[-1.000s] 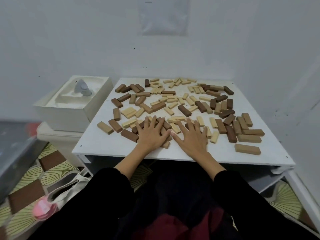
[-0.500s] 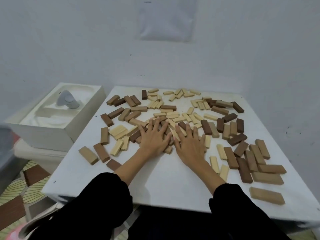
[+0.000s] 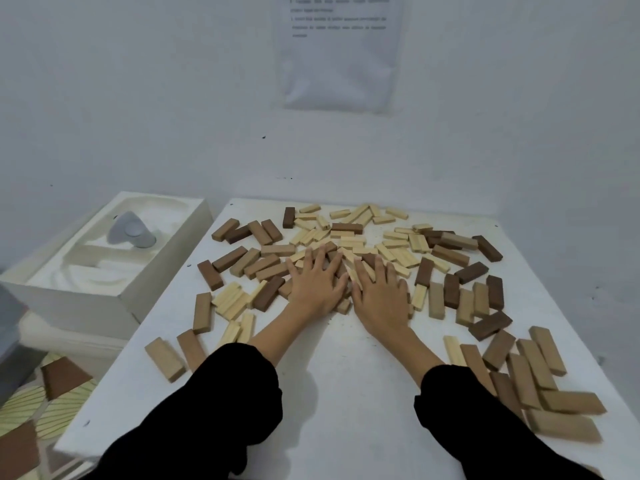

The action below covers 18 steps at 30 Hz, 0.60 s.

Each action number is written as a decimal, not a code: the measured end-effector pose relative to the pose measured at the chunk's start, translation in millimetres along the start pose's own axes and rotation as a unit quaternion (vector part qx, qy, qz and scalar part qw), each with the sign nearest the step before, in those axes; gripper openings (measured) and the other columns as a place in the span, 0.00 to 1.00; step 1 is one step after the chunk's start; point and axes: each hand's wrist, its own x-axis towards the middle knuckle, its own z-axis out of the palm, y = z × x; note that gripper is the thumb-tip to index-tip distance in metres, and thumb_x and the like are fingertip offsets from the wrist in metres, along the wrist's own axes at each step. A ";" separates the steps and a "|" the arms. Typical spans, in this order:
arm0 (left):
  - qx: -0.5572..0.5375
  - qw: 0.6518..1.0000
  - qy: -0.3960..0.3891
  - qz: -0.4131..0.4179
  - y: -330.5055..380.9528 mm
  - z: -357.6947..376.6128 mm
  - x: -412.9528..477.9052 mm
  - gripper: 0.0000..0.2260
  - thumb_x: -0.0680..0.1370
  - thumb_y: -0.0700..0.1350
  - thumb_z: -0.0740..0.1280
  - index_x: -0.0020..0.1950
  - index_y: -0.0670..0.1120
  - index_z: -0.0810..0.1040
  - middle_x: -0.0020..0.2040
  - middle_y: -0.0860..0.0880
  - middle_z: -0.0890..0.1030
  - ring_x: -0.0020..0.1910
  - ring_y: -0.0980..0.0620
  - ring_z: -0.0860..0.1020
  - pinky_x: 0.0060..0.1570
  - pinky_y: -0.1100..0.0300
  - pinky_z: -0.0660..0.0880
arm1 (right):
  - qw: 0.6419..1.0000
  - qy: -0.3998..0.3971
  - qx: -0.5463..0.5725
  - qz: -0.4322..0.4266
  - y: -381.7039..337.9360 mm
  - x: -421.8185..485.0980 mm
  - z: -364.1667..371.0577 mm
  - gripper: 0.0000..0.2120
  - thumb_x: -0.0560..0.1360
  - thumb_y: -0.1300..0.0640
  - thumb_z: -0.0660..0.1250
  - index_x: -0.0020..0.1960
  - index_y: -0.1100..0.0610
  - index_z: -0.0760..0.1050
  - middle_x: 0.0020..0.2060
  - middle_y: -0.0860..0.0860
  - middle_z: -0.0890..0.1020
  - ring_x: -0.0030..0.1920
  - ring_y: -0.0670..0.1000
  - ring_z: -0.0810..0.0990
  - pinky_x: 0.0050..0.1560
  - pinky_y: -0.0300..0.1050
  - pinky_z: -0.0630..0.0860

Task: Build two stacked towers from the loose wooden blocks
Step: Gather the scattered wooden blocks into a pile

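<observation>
Many loose wooden blocks (image 3: 349, 242) in pale, tan and dark brown lie scattered flat over the white table (image 3: 346, 393). No stack stands anywhere. My left hand (image 3: 317, 284) and my right hand (image 3: 379, 292) lie side by side, palms down and fingers spread, pressing on the blocks in the middle of the pile. Neither hand grips a block. Several blocks are partly hidden under the palms. Black sleeves cover both forearms.
A white box (image 3: 104, 261) with a moulded insert and a grey object (image 3: 131, 233) sits left of the table. White walls close the back and right; a paper sheet (image 3: 341, 53) hangs on the back wall. A patterned floor (image 3: 31, 410) shows at lower left.
Both flat hands slid forward over the blocks toward the middle of the table, pushing some along. The view came closer and tilted up.
</observation>
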 end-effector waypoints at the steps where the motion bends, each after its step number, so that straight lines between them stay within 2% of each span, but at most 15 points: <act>1: 0.001 1.000 0.002 -0.001 0.2 0.1 0.2 0.24 0.82 0.57 0.46 0.78 0.55 0.48 0.79 0.48 0.45 0.77 0.44 0.41 0.69 0.34 0.38 | 1.000 0.008 0.002 0.000 -0.3 0.3 0.8 0.24 0.81 0.46 0.47 0.76 0.48 0.51 0.75 0.57 0.55 0.74 0.59 0.53 0.68 0.59 0.58; 4: 0.002 1.000 0.003 0.000 -0.2 0.7 1.2 0.24 0.82 0.57 0.46 0.78 0.55 0.48 0.79 0.48 0.45 0.77 0.44 0.41 0.68 0.33 0.38 | 1.000 0.009 -0.009 0.002 0.4 0.4 2.4 0.24 0.81 0.45 0.43 0.76 0.47 0.51 0.75 0.56 0.55 0.74 0.59 0.54 0.68 0.58 0.58; 7: -0.001 1.000 -0.013 0.001 -1.2 -0.9 2.5 0.24 0.82 0.57 0.46 0.78 0.54 0.48 0.79 0.48 0.45 0.77 0.43 0.41 0.68 0.33 0.38 | 1.000 -0.002 -0.011 0.002 0.3 0.0 1.5 0.24 0.81 0.45 0.46 0.76 0.47 0.50 0.76 0.55 0.54 0.74 0.58 0.53 0.69 0.58 0.57; 12: -0.103 0.994 0.022 0.016 -11.5 -17.7 -8.0 0.21 0.83 0.54 0.51 0.75 0.52 0.60 0.78 0.47 0.52 0.77 0.45 0.45 0.70 0.36 0.40 | 1.000 -0.003 -0.017 0.010 -0.8 -1.7 -5.8 0.24 0.81 0.45 0.46 0.76 0.46 0.50 0.76 0.55 0.54 0.75 0.57 0.52 0.71 0.62 0.51; 15: -0.102 0.992 0.066 -0.020 -34.3 -32.6 -33.4 0.20 0.83 0.53 0.53 0.74 0.52 0.63 0.78 0.47 0.55 0.77 0.47 0.48 0.72 0.38 0.40 | 1.000 0.006 0.000 -0.007 -11.8 -9.8 -14.5 0.24 0.81 0.45 0.47 0.76 0.46 0.52 0.75 0.55 0.56 0.75 0.56 0.50 0.70 0.64 0.46; 18: -0.110 0.983 0.109 -0.097 -67.7 -46.0 -74.0 0.19 0.83 0.54 0.51 0.73 0.54 0.65 0.77 0.49 0.57 0.77 0.48 0.48 0.71 0.36 0.38 | 0.999 -0.004 0.030 -0.019 -16.9 -23.6 -24.7 0.24 0.81 0.44 0.48 0.76 0.44 0.52 0.76 0.53 0.54 0.76 0.55 0.46 0.70 0.65 0.41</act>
